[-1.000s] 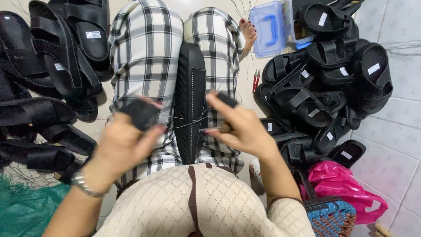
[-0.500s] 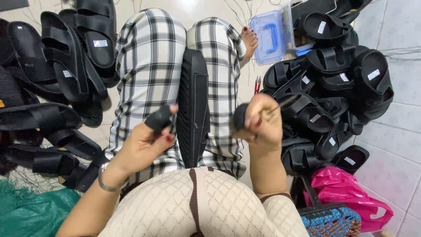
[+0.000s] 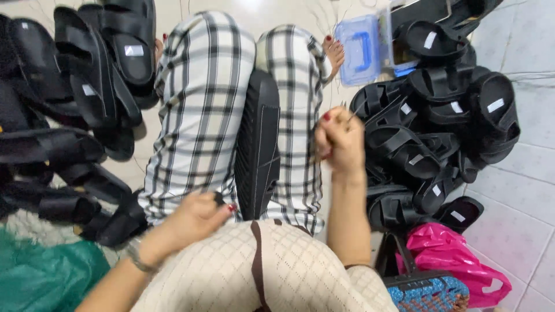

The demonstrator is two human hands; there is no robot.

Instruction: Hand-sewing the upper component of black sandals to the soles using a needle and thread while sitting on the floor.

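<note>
A person is sitting on a pale tiled floor [image 3: 537, 190], legs in black-and-white checked trousers [image 3: 202, 115] stretching toward the top of the frame. A black sandal [image 3: 258, 144] is lying upright on its edge between the thighs, at the middle of the frame. The left hand [image 3: 193, 218] is resting low on the left thigh, just left of the sandal's near end, fingers curling together around something small and dark that is mostly hidden. The right hand [image 3: 340, 141] is hovering right of the sandal, apart from it, fingers closing into a fist and pinching a thin needle-like tool [image 3: 350, 114] that is poking upward.

Piles of black sandals [image 3: 439, 127] are filling the right side and the left side [image 3: 69, 115], many carrying small white rectangular labels. A clear blue plastic box [image 3: 359, 49] is sitting at the upper right by a bare foot. A bright pink plastic bag [image 3: 457, 263] is lying at the lower right, green cloth [image 3: 40, 277] at the lower left.
</note>
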